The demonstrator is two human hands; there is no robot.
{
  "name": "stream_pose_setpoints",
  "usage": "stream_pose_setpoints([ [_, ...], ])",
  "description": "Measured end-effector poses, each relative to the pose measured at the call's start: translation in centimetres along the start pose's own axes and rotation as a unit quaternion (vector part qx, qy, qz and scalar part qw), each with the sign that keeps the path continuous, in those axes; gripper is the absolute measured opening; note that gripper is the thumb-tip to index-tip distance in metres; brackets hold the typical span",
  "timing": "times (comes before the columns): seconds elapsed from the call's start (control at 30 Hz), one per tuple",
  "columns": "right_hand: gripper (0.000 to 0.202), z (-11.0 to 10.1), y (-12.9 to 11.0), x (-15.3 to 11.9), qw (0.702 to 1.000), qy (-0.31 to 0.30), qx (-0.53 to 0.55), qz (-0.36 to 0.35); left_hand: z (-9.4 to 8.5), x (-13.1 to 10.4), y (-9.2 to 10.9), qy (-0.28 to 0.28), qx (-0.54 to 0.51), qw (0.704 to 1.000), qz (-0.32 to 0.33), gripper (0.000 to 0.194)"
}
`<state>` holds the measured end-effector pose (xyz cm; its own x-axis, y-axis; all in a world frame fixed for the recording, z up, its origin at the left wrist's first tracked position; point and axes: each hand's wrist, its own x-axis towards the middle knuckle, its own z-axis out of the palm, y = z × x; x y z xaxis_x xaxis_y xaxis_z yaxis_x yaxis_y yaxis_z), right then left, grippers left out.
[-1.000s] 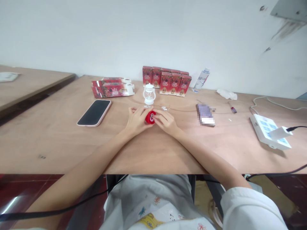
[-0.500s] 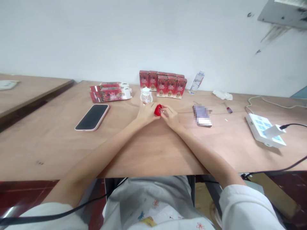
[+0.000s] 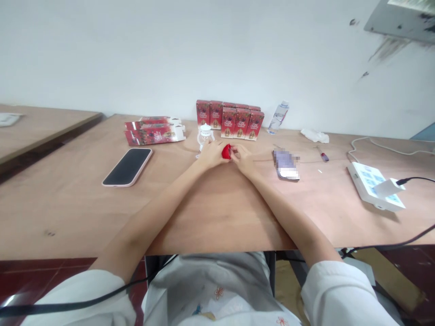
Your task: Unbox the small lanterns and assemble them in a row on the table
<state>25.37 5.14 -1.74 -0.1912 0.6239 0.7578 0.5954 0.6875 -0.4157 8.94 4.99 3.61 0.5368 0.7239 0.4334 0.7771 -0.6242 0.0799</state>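
Observation:
A small red object (image 3: 226, 151) is held between both hands above the middle of the table. My left hand (image 3: 211, 155) grips it from the left, fingers wrapped round its side. My right hand (image 3: 242, 158) pinches at its right side; whatever small part lies between those fingertips is too small to name. Just behind my left hand stands a white lantern-like piece (image 3: 205, 133) with a domed top and curved handles, its lower part partly hidden by the fingers.
Behind are upright red boxes (image 3: 228, 122) and a leaning clear bottle (image 3: 278, 117). Flattened red cartons (image 3: 154, 134) and a phone (image 3: 128, 167) lie left. To the right are a blurred purple packet (image 3: 286, 164), a screwdriver (image 3: 322, 154), tissue (image 3: 315, 135) and a white power strip (image 3: 374, 185).
Both hands have shifted slightly, and the red object has turned and moved a little to the right. More of the white piece's lower part shows beside my left hand.

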Motion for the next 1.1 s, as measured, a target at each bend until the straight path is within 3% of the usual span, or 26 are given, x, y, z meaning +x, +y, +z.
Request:
stream_pose_setpoints([
  [0.1, 0.018, 0.02, 0.08, 0.05, 1.0, 0.018, -0.002, 0.019, -0.04, 0.1, 0.04, -0.001, -0.003, 1.0, 0.006, 0.043],
  [0.37, 0.019, -0.14, -0.24, 0.0, 1.0, 0.008, 0.009, -0.022, 0.04, 0.18, -0.78, 0.007, -0.015, 1.0, -0.009, 0.049],
  [1.1, 0.014, 0.05, -0.12, -0.05, 0.999, -0.011, 0.023, 0.028, 0.59, -0.01, -0.33, 0.004, -0.023, 1.0, -0.004, 0.053],
])
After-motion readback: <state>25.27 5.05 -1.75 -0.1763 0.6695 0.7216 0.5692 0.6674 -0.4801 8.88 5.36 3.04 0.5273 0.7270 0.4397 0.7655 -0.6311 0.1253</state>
